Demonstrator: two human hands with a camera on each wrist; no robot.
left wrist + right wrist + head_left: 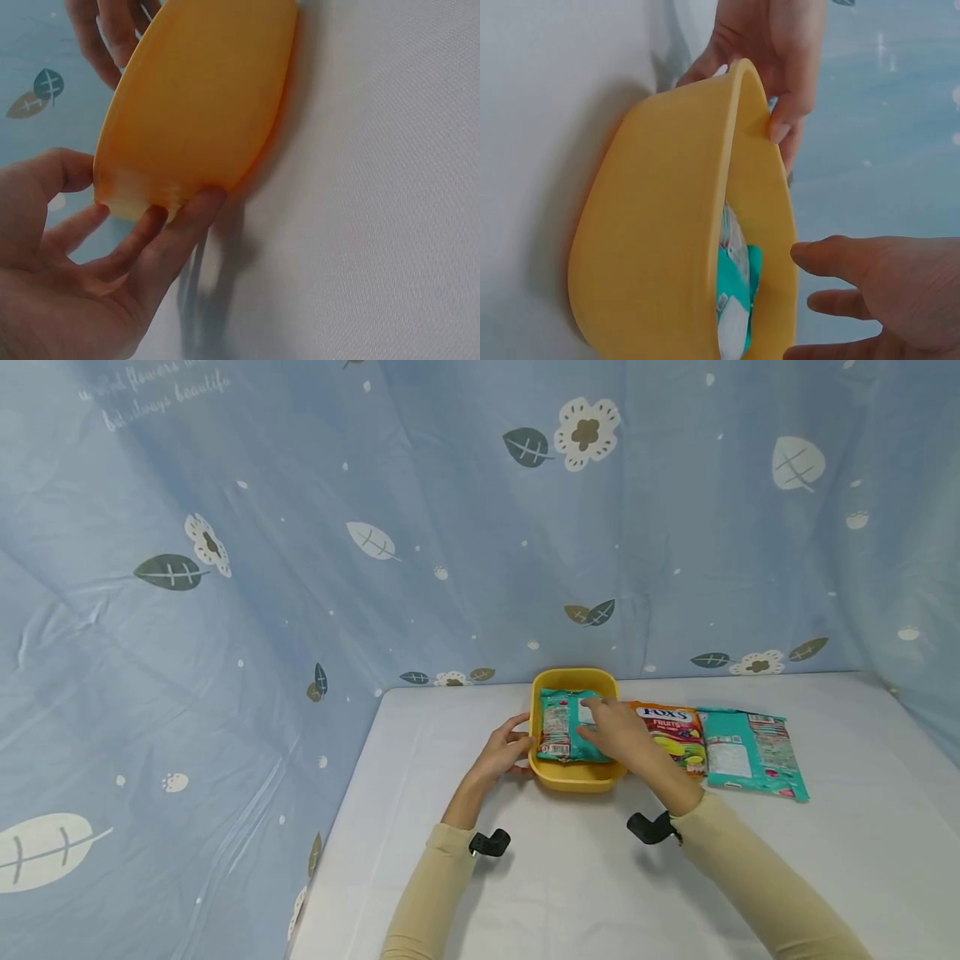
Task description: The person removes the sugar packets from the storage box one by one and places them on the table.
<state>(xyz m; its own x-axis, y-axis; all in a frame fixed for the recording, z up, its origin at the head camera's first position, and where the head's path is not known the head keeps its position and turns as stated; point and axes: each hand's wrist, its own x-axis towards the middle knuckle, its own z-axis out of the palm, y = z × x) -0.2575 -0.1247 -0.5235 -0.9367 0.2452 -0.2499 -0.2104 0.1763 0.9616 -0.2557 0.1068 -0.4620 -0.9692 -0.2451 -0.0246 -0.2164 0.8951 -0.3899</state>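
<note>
A yellow plastic basin (576,783) stands on the white table. Inside lies a teal snack packet (558,727) with its printed back up. At the basin's left end my left hand (504,750) holds the wall, one digit at the rim and the others against the outside, as the left wrist view shows. My right hand (618,731) hovers over the basin's right side with fingers spread and slightly bent, fingertips above the packet. In the right wrist view those fingers (832,259) are apart from the packet and hold nothing.
Right of the basin lies an orange Fox's fruit candy bag (675,735), partly behind the right forearm. Beside it is another teal packet (750,752). A blue patterned curtain (465,568) hangs along the table's back and left edges.
</note>
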